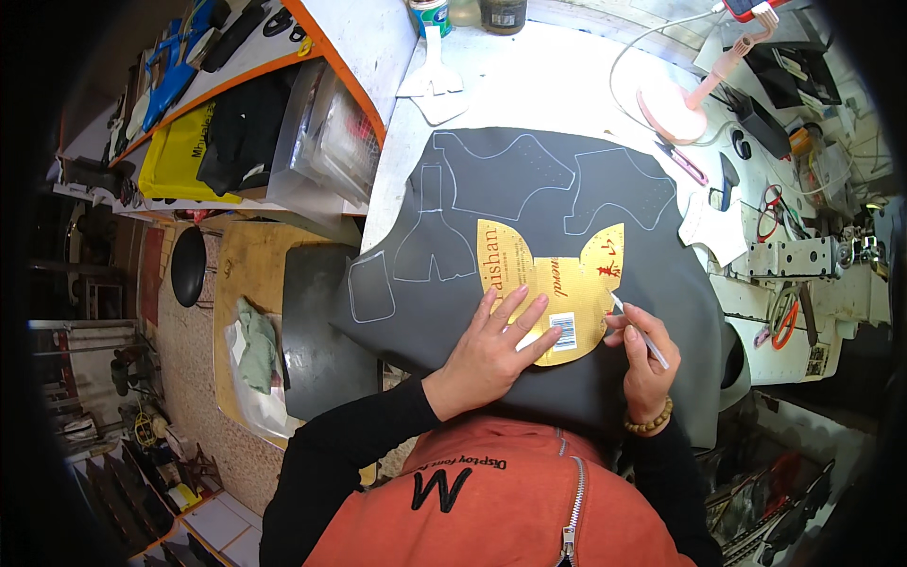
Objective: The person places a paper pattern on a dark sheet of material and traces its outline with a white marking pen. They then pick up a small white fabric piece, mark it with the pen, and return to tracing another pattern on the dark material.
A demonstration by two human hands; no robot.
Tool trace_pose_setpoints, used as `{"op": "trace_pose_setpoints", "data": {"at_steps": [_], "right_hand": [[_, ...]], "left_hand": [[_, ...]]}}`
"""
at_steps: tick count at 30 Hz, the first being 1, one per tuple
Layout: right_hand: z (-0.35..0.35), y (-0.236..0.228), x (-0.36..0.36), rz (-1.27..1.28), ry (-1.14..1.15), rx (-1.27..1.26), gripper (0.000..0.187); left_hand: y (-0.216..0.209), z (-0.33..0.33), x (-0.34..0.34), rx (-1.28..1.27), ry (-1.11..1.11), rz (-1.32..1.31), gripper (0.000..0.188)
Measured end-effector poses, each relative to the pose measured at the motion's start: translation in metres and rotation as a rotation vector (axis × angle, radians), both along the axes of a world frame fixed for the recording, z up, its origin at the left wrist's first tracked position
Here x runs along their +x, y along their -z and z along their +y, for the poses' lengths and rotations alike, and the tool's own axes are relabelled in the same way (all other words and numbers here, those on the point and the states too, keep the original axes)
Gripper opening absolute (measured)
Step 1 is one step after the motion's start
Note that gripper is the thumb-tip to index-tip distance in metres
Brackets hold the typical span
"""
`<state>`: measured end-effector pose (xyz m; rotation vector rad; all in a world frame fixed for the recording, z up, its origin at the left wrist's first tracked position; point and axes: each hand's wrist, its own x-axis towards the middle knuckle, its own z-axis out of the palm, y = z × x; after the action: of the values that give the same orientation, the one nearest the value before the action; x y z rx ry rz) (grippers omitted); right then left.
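A dark grey sheet of leather-like material (652, 274) drapes over the white table's near edge. On it lies a gold card template (576, 293) with a rounded lower edge and two upper lobes. My left hand (496, 345) presses flat on the template's left side, fingers spread. In my right hand (647, 364) is a slim white marking pen (646, 335), its tip at the template's right edge. White traced outlines (435, 231) of several pattern shapes show on the sheet's far and left parts. A bead bracelet circles my right wrist.
White card templates (713, 227) lie right of the sheet, and another (433, 80) lies beyond it. A pink lamp stand (675, 104), a cutter knife (682, 163), scissors (771, 213) and a sewing machine (803, 260) occupy the right side. Orange-edged shelves (345, 76) stand at left.
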<state>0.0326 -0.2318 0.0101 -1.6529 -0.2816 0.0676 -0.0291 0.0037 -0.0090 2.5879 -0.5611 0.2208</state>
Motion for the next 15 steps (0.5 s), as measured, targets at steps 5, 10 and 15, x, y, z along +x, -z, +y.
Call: {"op": "trace_pose_setpoints", "data": {"at_steps": [5,10,15], "right_hand": [[0.003,0.006,0.0,-0.093,0.029,-0.063,0.027],[0.001,0.009,0.0,-0.118,0.037,-0.152,0.028],[0.001,0.013,0.0,-0.127,0.044,-0.153,0.028]], "left_hand": [[0.0,0.001,0.0,-0.011,0.003,-0.004,0.047],[0.001,0.001,0.0,-0.002,0.011,-0.01,0.047],[0.002,0.001,0.001,0.007,0.017,-0.018,0.048]]}}
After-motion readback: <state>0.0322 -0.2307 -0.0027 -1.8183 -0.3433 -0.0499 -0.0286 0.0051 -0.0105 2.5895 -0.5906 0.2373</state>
